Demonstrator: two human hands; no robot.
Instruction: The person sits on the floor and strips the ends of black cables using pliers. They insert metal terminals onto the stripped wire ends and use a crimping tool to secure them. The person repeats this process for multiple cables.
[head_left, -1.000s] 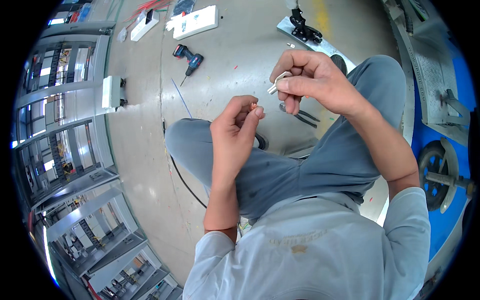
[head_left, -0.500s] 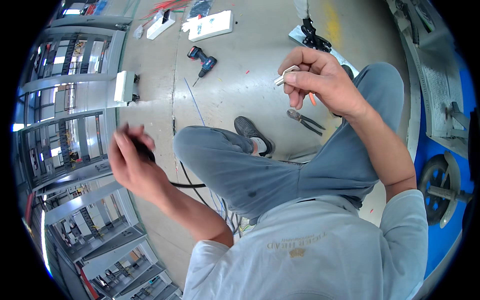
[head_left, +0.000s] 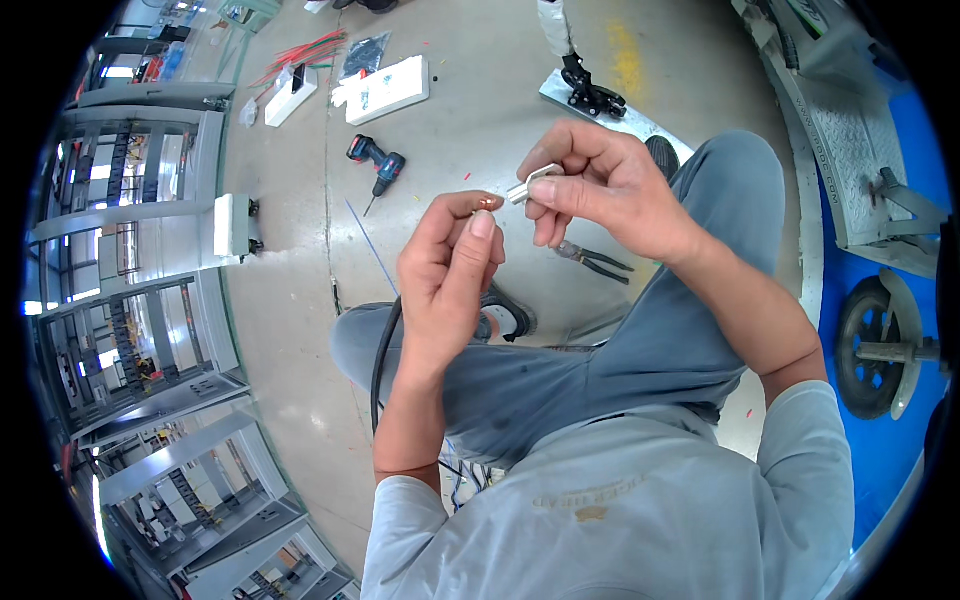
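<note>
My right hand (head_left: 615, 190) pinches a silvery cable lug (head_left: 518, 193) between thumb and forefinger, its tube end pointing left. Close by, the fingers of my left hand (head_left: 445, 270) are closed around the end of a black cable (head_left: 382, 355). Bare copper strands (head_left: 487, 203) show at the left fingertips, a small distance from the mouth of the lug. From behind the left wrist the cable curves down toward my lap. Pliers (head_left: 590, 260) with dark handles lie on the floor below my right hand.
A cordless drill (head_left: 377, 167) lies on the floor ahead. Beyond it are a white box (head_left: 390, 92) and red wires (head_left: 300, 58). A large black cutting tool (head_left: 590, 95) rests on a metal plate at the far right. Metal cabinets (head_left: 150, 240) line the left; a wheel (head_left: 872, 345) stands right.
My left hand has swung in from the far left with the cable end, up close to the lug. My right hand has shifted slightly left and down, still pinching the lug.
</note>
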